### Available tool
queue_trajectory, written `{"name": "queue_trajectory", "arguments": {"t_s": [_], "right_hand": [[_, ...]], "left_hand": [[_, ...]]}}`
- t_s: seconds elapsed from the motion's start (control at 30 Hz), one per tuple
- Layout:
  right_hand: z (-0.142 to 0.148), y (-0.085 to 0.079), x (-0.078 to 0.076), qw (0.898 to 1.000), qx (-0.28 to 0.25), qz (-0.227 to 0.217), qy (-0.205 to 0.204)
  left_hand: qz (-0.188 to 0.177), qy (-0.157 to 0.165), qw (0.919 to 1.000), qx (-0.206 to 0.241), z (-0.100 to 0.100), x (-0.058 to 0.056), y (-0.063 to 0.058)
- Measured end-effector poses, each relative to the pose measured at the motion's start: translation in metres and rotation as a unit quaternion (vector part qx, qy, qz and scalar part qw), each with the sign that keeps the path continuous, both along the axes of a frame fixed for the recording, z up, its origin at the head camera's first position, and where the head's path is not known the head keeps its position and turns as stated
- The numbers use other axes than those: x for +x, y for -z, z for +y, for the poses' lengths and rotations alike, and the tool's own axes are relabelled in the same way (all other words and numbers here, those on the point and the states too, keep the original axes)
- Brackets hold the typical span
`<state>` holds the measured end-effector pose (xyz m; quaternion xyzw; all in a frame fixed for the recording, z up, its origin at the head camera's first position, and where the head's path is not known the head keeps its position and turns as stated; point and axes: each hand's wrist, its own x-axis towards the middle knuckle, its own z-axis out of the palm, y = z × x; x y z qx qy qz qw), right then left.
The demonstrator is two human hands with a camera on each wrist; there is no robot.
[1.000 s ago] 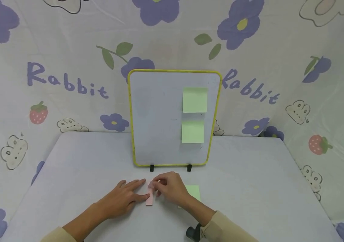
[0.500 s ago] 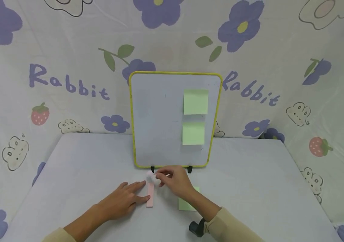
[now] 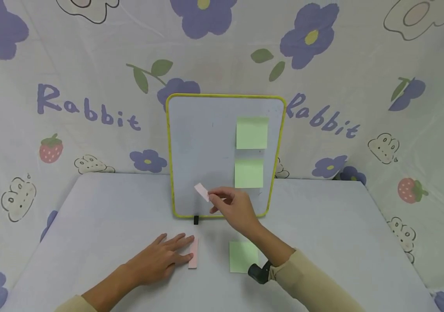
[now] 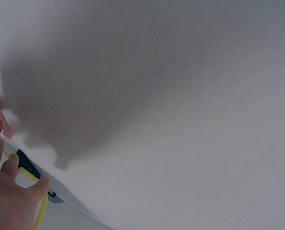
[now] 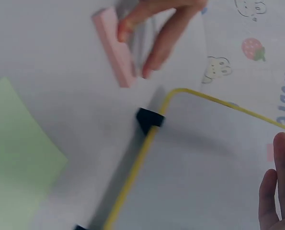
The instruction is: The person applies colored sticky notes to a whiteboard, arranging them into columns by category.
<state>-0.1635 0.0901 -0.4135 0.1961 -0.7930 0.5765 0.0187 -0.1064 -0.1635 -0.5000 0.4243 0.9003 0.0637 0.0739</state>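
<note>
My left hand (image 3: 166, 259) rests flat on the table with fingers spread. Its thumb presses the narrow pink sticky note pad (image 3: 193, 252), and the index fingertip lies by the pad's far end. The pad (image 5: 116, 50) looks like a thick block in the right wrist view. Between thumb and index finger, my right hand (image 3: 235, 210) pinches a small pink sticky note (image 3: 202, 191) in front of the whiteboard's (image 3: 200, 151) lower left part. That note (image 5: 270, 152) is mostly behind the right fingers in the right wrist view. Two green sticky notes (image 3: 252, 133) hang on the board's right side.
A square green sticky note pad (image 3: 241, 256) lies on the table under the right forearm. A black device (image 3: 259, 273) is at the right wrist. The yellow-framed board stands on black feet (image 3: 196, 220), one hidden by the right hand. A patterned cloth (image 3: 109, 52) hangs behind.
The right hand has peeled the pink sticky note off the pad and lifted it up and forward to the whiteboard. The left hand stays on the pad, its index finger shifted slightly toward it.
</note>
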Motion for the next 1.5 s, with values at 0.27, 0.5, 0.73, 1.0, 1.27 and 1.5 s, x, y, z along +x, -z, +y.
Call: {"name": "queue_trajectory", "arguments": {"t_s": [0.27,0.5,0.73,1.0,1.27,1.5], "right_hand": [[-0.002,-0.038,-0.019,0.997,-0.036,0.054,0.041],[-0.002,-0.06,-0.032,0.992,-0.063,0.075,0.076],[0.001,-0.079,-0.041,0.981,-0.115,0.104,0.114],[-0.003,-0.078,-0.052,0.974,-0.149,0.119,0.125],[-0.012,-0.075,-0.055,0.974,-0.153,0.111,0.127],[-0.015,-0.07,-0.059,0.975,-0.145,0.106,0.13]], "left_hand": [[-0.017,0.004,0.9998,-0.01,0.003,-0.004,-0.002],[-0.009,0.006,0.9999,0.004,0.004,-0.004,-0.001],[0.007,0.009,0.9999,0.009,0.003,-0.003,-0.001],[0.009,0.01,0.9998,0.017,0.004,-0.003,-0.002],[0.003,0.007,0.9996,0.027,0.008,-0.006,-0.006],[-0.005,-0.011,0.9988,0.048,0.014,-0.009,-0.008]]}}
